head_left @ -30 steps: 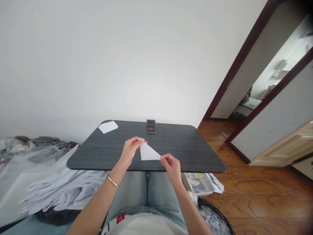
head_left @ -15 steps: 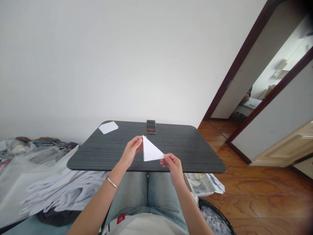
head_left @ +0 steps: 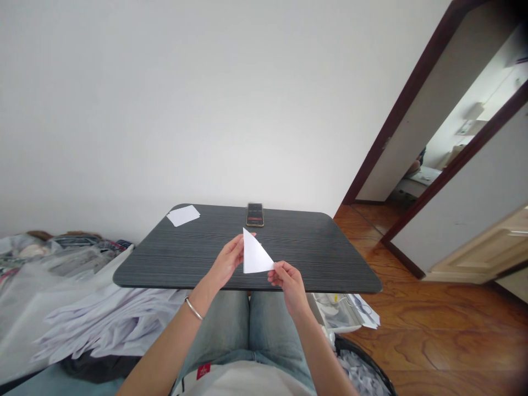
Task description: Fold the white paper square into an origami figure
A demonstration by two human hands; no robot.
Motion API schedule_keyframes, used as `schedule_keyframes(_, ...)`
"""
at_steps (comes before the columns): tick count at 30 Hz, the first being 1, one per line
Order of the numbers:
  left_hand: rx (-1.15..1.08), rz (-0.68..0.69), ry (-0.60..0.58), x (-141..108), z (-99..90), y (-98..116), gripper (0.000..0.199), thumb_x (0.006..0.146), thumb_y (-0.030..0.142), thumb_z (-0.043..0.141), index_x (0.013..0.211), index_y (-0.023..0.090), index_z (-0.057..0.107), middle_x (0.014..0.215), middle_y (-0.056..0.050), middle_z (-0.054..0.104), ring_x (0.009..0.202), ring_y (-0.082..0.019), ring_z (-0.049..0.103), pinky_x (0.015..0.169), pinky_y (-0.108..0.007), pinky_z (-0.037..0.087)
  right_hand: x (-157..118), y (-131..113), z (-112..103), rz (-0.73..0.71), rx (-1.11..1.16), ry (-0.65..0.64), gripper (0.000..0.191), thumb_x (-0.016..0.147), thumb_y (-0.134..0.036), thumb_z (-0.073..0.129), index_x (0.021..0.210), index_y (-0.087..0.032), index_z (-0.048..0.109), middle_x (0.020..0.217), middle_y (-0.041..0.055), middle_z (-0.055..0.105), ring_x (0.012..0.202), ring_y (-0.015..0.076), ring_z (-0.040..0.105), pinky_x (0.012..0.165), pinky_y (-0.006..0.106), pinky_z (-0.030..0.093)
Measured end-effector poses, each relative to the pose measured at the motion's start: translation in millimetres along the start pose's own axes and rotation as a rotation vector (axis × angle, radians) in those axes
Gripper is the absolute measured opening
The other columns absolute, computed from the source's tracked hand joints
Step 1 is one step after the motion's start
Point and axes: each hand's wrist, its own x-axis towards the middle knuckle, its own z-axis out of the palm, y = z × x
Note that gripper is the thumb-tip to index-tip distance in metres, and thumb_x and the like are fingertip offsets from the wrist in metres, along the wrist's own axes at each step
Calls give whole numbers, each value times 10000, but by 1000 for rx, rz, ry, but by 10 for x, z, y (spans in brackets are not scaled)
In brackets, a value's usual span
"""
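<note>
A white sheet of paper folded into a triangle (head_left: 254,257) is held up between both hands, above the front part of the dark table (head_left: 173,264). My left hand (head_left: 230,258) grips its upright left edge, thumb in front and some fingers hidden behind the paper. With thumb and fingers pinched, my right hand (head_left: 286,276) holds the pointed right corner. The paper's slanted edge looks slightly bowed. A silver bangle (head_left: 193,308) circles my left wrist.
Several white paper sheets (head_left: 183,215) lie at the table's back left corner. A phone (head_left: 254,214) rests at the back middle by the wall. White cloth (head_left: 111,322) is heaped at the left. A box (head_left: 336,312) and a bin of paper scraps (head_left: 363,368) stand at the lower right.
My two hands have come slightly closer together, the left moving a little right and the right a little left. The triangle's slanted edge now bows more.
</note>
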Motion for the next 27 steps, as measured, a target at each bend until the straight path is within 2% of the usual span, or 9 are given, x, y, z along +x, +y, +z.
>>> schedule_keyframes(3, -4, -15, 1, -1, 32, -27, 397, 771, 376, 572, 1111, 172, 569, 891, -80, 688, 781, -180, 625, 701, -266, 457, -6, 8, 2, 22, 22, -6, 243, 691, -386, 649, 629, -160, 586, 581, -5, 619, 495, 90, 542, 462, 183, 394)
schedule_keyframes(8, 16, -4, 12, 8, 27, -9, 488, 682, 307, 670, 1132, 169, 539, 963, -103, 677, 768, -198, 631, 632, -257, 458, -6, 16, -5, 11, -18, -3, 261, 688, -399, 646, 615, -158, 579, 572, -6, 615, 488, 92, 541, 460, 187, 395)
schedule_keyframes(12, 82, 33, 18, 7, 42, -4, 353, 639, 265, 692, 963, 151, 610, 987, -107, 667, 770, -198, 625, 598, -245, 460, -11, 25, 24, 1, -119, -59, 268, 709, -401, 618, 610, -156, 577, 581, 7, 618, 510, 109, 558, 488, 209, 423)
schedule_keyframes(14, 121, 30, 19, 7, 55, -16, 288, 629, 259, 687, 882, 133, 629, 937, -104, 677, 702, -180, 622, 562, -237, 453, -21, 36, 46, -19, -187, -101, 255, 725, -395, 600, 638, -157, 578, 602, 16, 626, 544, 123, 576, 511, 222, 440)
schedule_keyframes(17, 213, 42, 46, 13, 64, -48, 259, 642, 273, 660, 848, 118, 637, 831, -89, 689, 575, -144, 597, 489, -214, 416, -42, 62, 70, -124, -297, -130, 209, 703, -332, 632, 831, -177, 576, 772, 32, 650, 664, 156, 609, 560, 245, 472)
schedule_keyframes(20, 334, 92, 79, 21, 63, -81, 241, 660, 287, 638, 835, 121, 638, 781, -69, 689, 553, -135, 583, 481, -206, 401, -58, 90, 75, -261, -436, -80, 438, 659, -268, 671, 1065, -219, 512, 890, 35, 626, 771, 184, 607, 612, 274, 500)
schedule_keyframes(22, 401, 124, 88, 24, 64, -98, 233, 661, 283, 634, 834, 127, 635, 770, -58, 686, 565, -136, 580, 494, -206, 404, -63, 101, 76, -326, -537, -32, 471, 662, -264, 666, 1103, -225, 506, 876, 36, 620, 784, 188, 600, 632, 287, 505)
schedule_keyframes(27, 476, 157, 116, 26, 75, -104, 224, 654, 257, 625, 847, 144, 608, 771, -53, 680, 621, -164, 594, 540, -224, 422, -87, 85, 103, -438, -708, 15, 367, 725, -290, 607, 1078, -214, 543, 883, 49, 637, 776, 190, 601, 686, 304, 488)
